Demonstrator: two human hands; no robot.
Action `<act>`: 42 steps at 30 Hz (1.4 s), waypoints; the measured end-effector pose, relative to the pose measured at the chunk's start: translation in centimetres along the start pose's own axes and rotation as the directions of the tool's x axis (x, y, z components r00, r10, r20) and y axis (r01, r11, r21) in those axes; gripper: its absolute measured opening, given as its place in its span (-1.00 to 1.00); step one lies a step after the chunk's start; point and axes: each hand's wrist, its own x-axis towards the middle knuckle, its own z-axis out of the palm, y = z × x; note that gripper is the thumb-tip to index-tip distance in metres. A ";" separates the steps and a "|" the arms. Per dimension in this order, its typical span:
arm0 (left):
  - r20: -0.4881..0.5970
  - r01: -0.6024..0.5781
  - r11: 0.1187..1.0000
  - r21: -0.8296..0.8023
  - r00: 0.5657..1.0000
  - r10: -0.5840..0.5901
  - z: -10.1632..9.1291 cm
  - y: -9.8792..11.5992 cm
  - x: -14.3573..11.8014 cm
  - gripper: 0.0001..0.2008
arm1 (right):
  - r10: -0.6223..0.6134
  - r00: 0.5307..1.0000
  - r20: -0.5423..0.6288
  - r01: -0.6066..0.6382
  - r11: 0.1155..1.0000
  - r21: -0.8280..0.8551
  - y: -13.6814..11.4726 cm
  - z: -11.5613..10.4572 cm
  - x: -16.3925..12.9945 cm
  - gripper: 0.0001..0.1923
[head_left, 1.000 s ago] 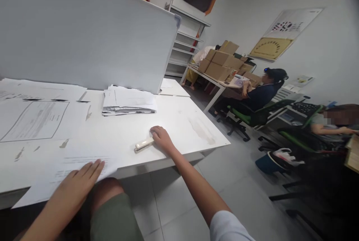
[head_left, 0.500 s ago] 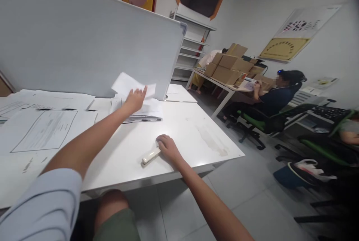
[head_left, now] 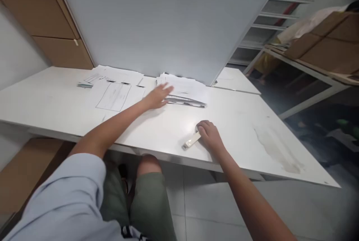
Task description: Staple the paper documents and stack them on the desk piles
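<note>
My left hand (head_left: 159,96) hovers by the left edge of a thick stack of papers (head_left: 185,87), its fingers spread and slightly blurred, with nothing in them. My right hand (head_left: 209,135) is closed round the far end of a cream stapler (head_left: 191,141), which lies on the white table (head_left: 241,121). The stapler's near end sticks out toward the lower left. Left of the stack, several printed sheets (head_left: 113,96) lie spread out, one with a dark-bordered page on top.
A tall whitish board (head_left: 157,20) stands behind the papers. Cardboard boxes (head_left: 42,20) are stacked at the back left. On the right, another table (head_left: 308,69) bears cardboard boxes, with a person bending behind it. A greyish stain (head_left: 276,149) marks the table's right part.
The view has swung left and down. My left hand has let go of the white sheet it was lifting, which now lies on the stack, and moved to the stack's left edge. My right hand stays on the stapler.
</note>
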 end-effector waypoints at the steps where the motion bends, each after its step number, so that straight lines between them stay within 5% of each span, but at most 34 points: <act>1: 0.017 0.159 0.986 0.040 0.987 -0.160 -0.7 -0.9 -3.6 -0.29 | -0.003 1.000 -0.001 0.003 1.000 -0.008 -0.1 -0.1 -0.1 -0.68; 3: 0.130 0.439 0.892 0.107 0.883 -0.450 -1.6 -2.1 -10.8 -0.16 | -0.001 1.000 -0.013 0.001 1.000 -0.029 -0.1 -0.2 -0.2 -0.69; 5: 0.321 0.455 0.883 0.114 0.824 -0.467 -1.8 -1.7 -17.1 -0.20 | 0.004 1.000 -0.025 -0.006 0.999 -0.050 0.0 -0.2 -0.3 -0.70; 8: 0.320 0.385 0.910 0.151 0.852 -0.414 -1.6 2.0 -23.5 -0.22 | -0.004 1.000 -0.016 0.003 0.998 -0.055 0.3 -0.3 -0.4 -0.70; 11: 0.255 0.292 0.945 0.146 0.912 -0.321 -1.5 7.4 -25.9 -0.26 | -0.008 1.000 0.015 0.009 0.999 -0.035 0.5 -0.5 -0.5 -0.69; 15: 0.126 0.212 0.976 0.050 0.968 -0.216 -0.4 12.9 -24.3 -0.50 | -0.011 1.000 0.017 0.012 0.999 -0.039 0.8 -0.6 -0.5 -0.68; 22: -0.070 0.232 0.958 -0.166 0.967 -0.246 3.2 17.8 -18.5 -0.55 | -0.015 0.999 0.047 0.019 0.996 -0.089 1.1 -0.8 -0.1 -0.67; 29: -0.148 0.325 0.917 -0.232 0.920 -0.364 4.4 19.1 -18.3 -0.53 | 0.011 0.998 0.058 -0.007 0.997 -0.083 1.0 -1.0 0.2 -0.69; 38: -0.055 0.245 0.934 -0.261 0.962 -0.268 4.1 21.1 -16.8 -0.54 | 0.025 0.998 0.062 -0.020 0.996 -0.083 1.2 -1.1 0.0 -0.69; 42: -0.110 0.279 0.886 -0.371 0.934 -0.340 3.4 21.6 -14.6 -0.56 | 0.022 0.998 0.065 -0.017 0.996 -0.082 0.9 -1.3 -0.1 -0.69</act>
